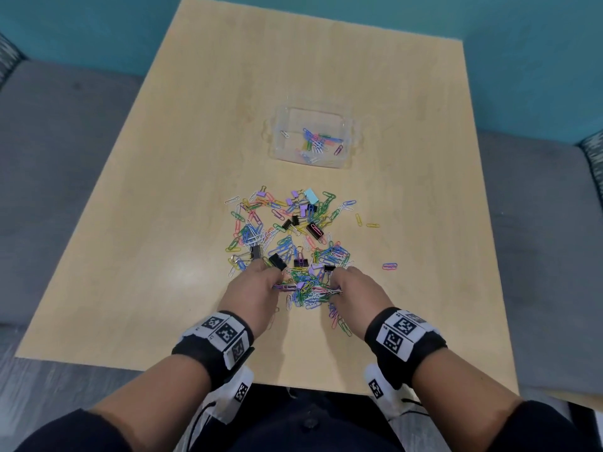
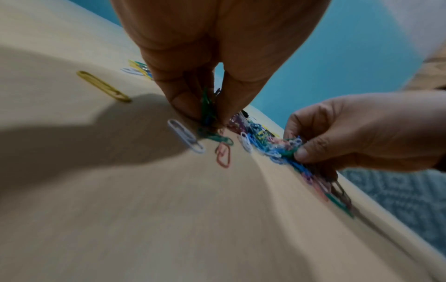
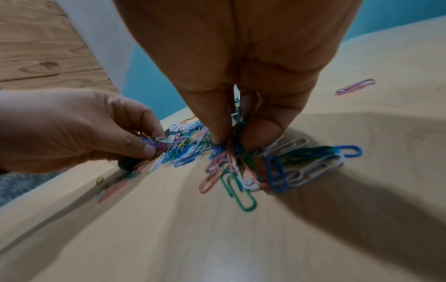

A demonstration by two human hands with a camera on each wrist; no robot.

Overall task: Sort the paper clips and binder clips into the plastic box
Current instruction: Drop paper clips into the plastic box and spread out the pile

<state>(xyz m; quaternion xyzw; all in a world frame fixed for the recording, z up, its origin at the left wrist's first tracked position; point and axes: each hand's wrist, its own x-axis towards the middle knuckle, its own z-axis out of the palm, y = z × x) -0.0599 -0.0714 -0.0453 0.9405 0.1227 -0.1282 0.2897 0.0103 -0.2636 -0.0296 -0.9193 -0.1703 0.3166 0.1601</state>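
Note:
A heap of coloured paper clips (image 1: 287,236) mixed with black, purple and light blue binder clips (image 1: 277,261) lies in the middle of the wooden table (image 1: 195,177). Beyond it stands a clear plastic box (image 1: 311,137) with several paper clips inside. At the near edge of the heap my left hand (image 1: 257,288) pinches a bunch of paper clips (image 2: 207,112) between thumb and fingers. My right hand (image 1: 352,288) pinches another bunch of paper clips (image 3: 235,137) the same way. Both bunches touch the pile on the table.
Loose paper clips lie apart from the heap: a yellow one (image 2: 103,86) to the left, a pink one (image 3: 354,86) and a pair (image 1: 390,266) to the right. A grey sofa (image 1: 65,151) surrounds the table; the near table edge (image 1: 293,386) is below my wrists.

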